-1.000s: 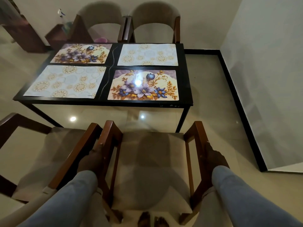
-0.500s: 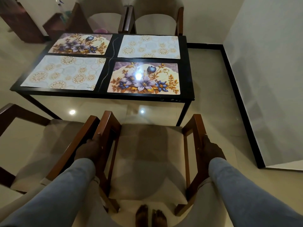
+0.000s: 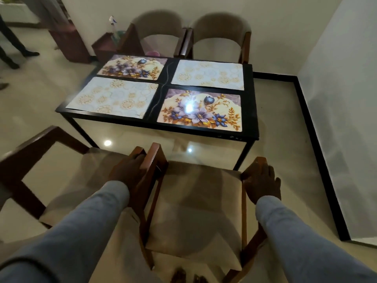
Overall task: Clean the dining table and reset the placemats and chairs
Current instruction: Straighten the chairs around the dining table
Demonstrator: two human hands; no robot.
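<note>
A wooden chair (image 3: pixel 195 203) with a beige seat stands right in front of me, facing the black dining table (image 3: pixel 250 127). My left hand (image 3: pixel 127 172) grips its left armrest. My right hand (image 3: pixel 263 182) holds the right armrest from outside, fingers wrapped over the wood. On the table lie several placemats: a floral one (image 3: pixel 201 110) near right, a pale patterned one (image 3: pixel 113 98) near left, another floral one (image 3: pixel 131 67) far left, and another pale one (image 3: pixel 208 74) far right.
A second chair (image 3: pixel 51 170) stands close on the left, its armrest touching mine. Two chairs (image 3: pixel 221 37) are tucked in at the table's far side. A wall with black skirting (image 3: pixel 318 139) runs along the right. A dark cabinet (image 3: pixel 69 41) and a person's legs (image 3: pixel 12 45) are far left.
The chair has slid forward toward the table, and my hands have moved up along the armrests toward their front ends. The view has swung slightly right.
</note>
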